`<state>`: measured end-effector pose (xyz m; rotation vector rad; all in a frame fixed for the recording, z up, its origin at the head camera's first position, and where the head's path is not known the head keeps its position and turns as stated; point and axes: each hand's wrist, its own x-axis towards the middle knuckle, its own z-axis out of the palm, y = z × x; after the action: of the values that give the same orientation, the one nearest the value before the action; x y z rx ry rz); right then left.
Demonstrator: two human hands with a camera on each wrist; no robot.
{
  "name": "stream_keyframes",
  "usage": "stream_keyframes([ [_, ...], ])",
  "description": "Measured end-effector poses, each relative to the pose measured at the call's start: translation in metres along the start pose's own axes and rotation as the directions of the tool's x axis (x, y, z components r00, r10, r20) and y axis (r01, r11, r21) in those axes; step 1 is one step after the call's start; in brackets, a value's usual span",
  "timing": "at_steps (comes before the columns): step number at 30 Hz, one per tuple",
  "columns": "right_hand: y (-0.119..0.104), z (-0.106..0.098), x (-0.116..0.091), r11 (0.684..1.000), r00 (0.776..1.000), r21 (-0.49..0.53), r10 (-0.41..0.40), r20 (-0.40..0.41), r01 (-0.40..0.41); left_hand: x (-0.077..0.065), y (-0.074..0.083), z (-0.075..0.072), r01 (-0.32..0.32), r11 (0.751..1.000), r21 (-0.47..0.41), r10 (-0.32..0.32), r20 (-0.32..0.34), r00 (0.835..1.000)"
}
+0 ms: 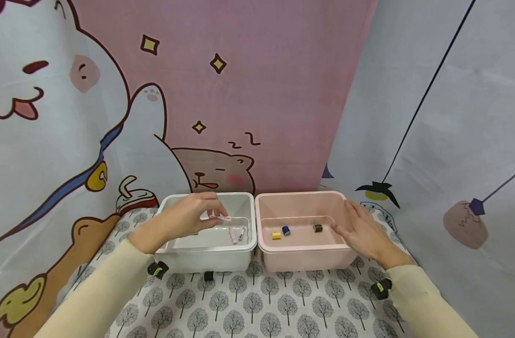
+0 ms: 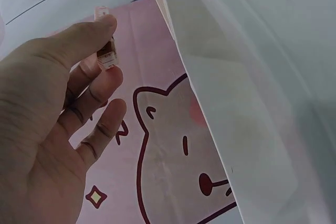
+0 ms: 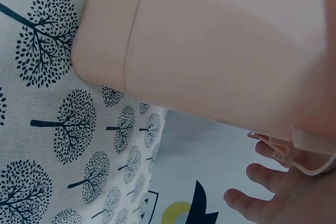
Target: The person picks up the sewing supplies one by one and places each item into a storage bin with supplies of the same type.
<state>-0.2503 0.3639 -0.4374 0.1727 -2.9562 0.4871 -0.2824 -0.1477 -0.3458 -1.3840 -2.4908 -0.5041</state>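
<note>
Within the pink plastic bin [image 1: 308, 259], three coloured spools [image 1: 286, 230] seem settled, the black spool [image 1: 208, 276] not yet. My left hand [image 1: 193, 215] pinches a pink-white strip [image 2: 108, 60], right hand [image 1: 364, 234] loosely spread.

Both arms reach forward, cream sleeves down to wrists. Left forearm [image 1: 99, 286] slants up and inward; left hand [image 1: 198, 209] has thumb [image 2: 84, 38] set in pinch against nearest fingers, outer fingers [image 2: 107, 124] loosely bent, spread apart. Right forearm [image 1: 424, 295] also slants up and inward; right hand [image 1: 365, 234] holds fingers extended, slightly parted, thumb angled away from them, toward left hand's side.
</note>
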Motion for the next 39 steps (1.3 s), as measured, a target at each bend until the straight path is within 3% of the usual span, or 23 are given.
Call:
stream_keyframes([
  [4, 0.0, 0.0, 0.0, 1.0, 1.0, -0.002, -0.008, 0.0, 0.008, 0.005, -0.006, -0.003, 0.028, 1.0, 0.012, -0.029, 0.018, 0.999],
  [12, 0.0, 0.001, 0.0, 1.0, 1.0, 0.013, -0.006, -0.002, 0.006, 0.019, -0.021, -0.011, 0.026, 1.0, 0.01, -0.026, 0.011, 1.0],
  [19, 0.0, 0.0, 0.0, 1.0, 1.0, 0.004, -0.008, 0.001, 0.008, 0.031, -0.035, -0.016, 0.093, 0.996, -0.008, -0.093, 0.036, 0.995],
  [39, 0.0, -0.001, 0.0, 1.0, 1.0, -0.001, -0.008, 0.005, 0.008, 0.048, -0.069, -0.005, 0.235, 0.971, -0.043, -0.23, 0.098, 0.968],
])
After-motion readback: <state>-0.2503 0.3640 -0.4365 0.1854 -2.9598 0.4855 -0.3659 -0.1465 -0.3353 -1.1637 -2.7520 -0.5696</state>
